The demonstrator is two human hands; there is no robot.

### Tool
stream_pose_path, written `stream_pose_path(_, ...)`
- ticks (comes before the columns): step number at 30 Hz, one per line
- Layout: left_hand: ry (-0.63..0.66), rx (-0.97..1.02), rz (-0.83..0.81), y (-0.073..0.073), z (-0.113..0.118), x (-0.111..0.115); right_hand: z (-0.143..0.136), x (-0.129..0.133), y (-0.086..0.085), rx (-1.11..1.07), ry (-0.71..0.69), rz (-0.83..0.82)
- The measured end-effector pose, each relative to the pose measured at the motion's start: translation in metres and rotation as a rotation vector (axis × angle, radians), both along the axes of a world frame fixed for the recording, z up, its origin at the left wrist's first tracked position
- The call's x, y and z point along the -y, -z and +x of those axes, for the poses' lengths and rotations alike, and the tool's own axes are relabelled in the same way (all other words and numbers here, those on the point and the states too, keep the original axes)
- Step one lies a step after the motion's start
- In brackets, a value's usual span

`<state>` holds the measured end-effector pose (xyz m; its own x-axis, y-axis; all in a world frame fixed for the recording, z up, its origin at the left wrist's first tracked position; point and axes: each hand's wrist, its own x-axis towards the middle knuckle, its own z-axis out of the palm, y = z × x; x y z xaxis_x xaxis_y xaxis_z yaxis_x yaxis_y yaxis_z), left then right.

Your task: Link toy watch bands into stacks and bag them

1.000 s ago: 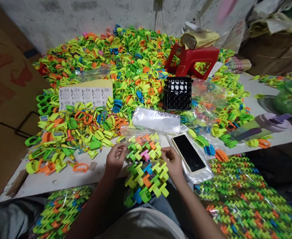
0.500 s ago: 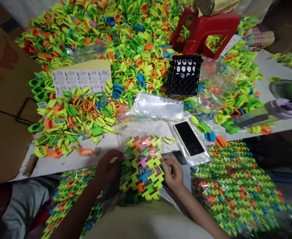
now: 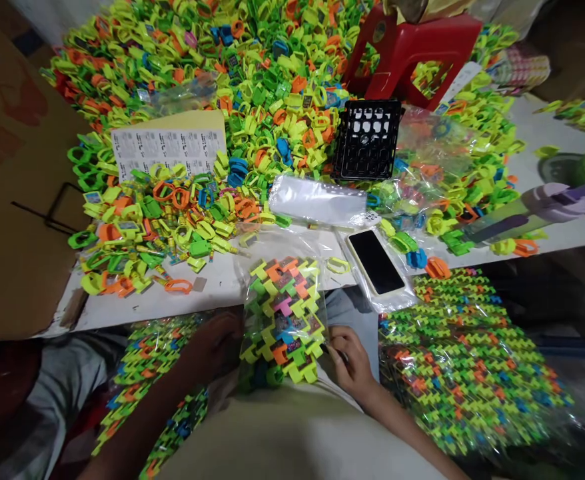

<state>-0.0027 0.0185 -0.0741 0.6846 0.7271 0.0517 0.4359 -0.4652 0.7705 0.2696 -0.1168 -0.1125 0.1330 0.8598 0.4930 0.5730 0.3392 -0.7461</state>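
Note:
A clear plastic bag (image 3: 285, 320) packed with interlocked yellow, green, orange and blue pieces lies at the table's front edge, against my body. At its left side is my left hand (image 3: 221, 340), dark and in shadow, its fingertips hidden. My right hand (image 3: 348, 357) is at the bag's lower right side, fingers curled and pressed together on the bag's edge. A phone (image 3: 376, 261) in a clear sleeve lies right of the bag. Behind the bag is a stack of clear empty bags (image 3: 317, 201).
Loose colored watch-like pieces (image 3: 272, 87) heap across the table. A sticker sheet (image 3: 167, 148), black basket (image 3: 367, 140), red stool (image 3: 417, 57) and bottle (image 3: 527, 213) stand or lie among them. Filled bags (image 3: 472, 360) lie low right; a cardboard box (image 3: 17, 187) stands left.
The view has shifted a little, so the table sits higher in it. My right hand has slid down along the bag's right side; my left hand is also slightly lower against the bag.

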Motion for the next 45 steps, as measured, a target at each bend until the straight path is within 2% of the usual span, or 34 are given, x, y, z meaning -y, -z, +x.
stream_pose_path(7, 0.038, -0.033, -0.087, 0.002, -0.017, 0.024, 0.008, 0.017, -0.017, 0.068, -0.283, -0.215)
stream_pose_path(13, 0.247, -0.12, -0.212, 0.01, -0.036, 0.044, 0.016, 0.025, -0.034, 0.189, -0.575, -0.396)
stream_pose_path(17, 0.297, -0.155, -0.276, 0.008, -0.043, 0.05, 0.019, 0.019, -0.048, 0.24, -0.66, -0.425)
stream_pose_path(20, 0.217, -0.153, -0.315, -0.008, -0.042, 0.037, 0.021, 0.004, -0.063, 0.209, -0.614, -0.369)
stream_pose_path(23, 0.109, -0.085, -0.311, -0.037, -0.038, 0.011, 0.021, -0.02, -0.085, 0.121, -0.501, -0.254)
stream_pose_path(28, -0.197, 0.153, -0.288, -0.1, -0.024, -0.038, 0.02, -0.081, -0.144, -0.117, -0.277, -0.139)
stream_pose_path(32, -0.415, 0.407, -0.377, -0.155, -0.004, -0.066, 0.025, -0.13, -0.199, -0.438, -0.278, -0.077)
stream_pose_path(35, -0.439, 0.546, -0.479, -0.183, 0.017, -0.081, 0.035, -0.159, -0.224, -0.54, -0.309, -0.012)
stream_pose_path(38, -0.372, 0.577, -0.55, -0.192, 0.039, -0.095, 0.045, -0.18, -0.23, -0.522, -0.326, -0.008)
stream_pose_path(41, -0.288, 0.577, -0.569, -0.188, 0.056, -0.104, 0.054, -0.185, -0.227, -0.465, -0.315, -0.035)
stream_pose_path(43, -0.262, 0.617, -0.547, -0.183, 0.063, -0.101, 0.057, -0.173, -0.226, -0.444, -0.275, 0.002)
stream_pose_path(45, -0.247, 0.659, -0.493, -0.172, 0.064, -0.089, 0.056, -0.148, -0.222, -0.423, -0.225, 0.047)
